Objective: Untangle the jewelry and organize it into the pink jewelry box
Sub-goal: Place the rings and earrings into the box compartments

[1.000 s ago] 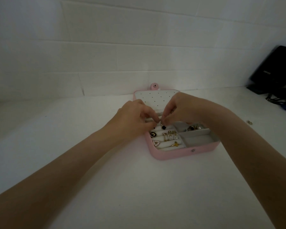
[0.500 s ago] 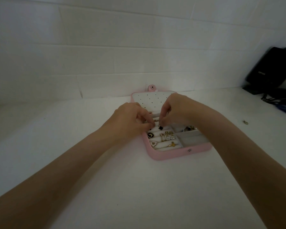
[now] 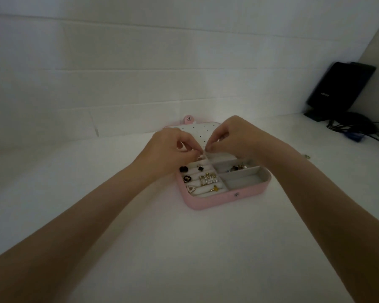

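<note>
My left hand (image 3: 169,149) and right hand (image 3: 232,136) have risen above the pink jewelry box (image 3: 217,200), fingertips pinched together (on what, I cannot tell).

Your flat pink jewelry box (image 3: 208,202) lies open on the white table (image 3: 184,248), its lid (image 3: 197,130) folded back with a white, hole-dotted earring panel. Black and gold rings (image 3: 208,179) sit in the left padded rolls; mixed small earrings (image 3: 237,167) fill the middle right compartment.
</note>
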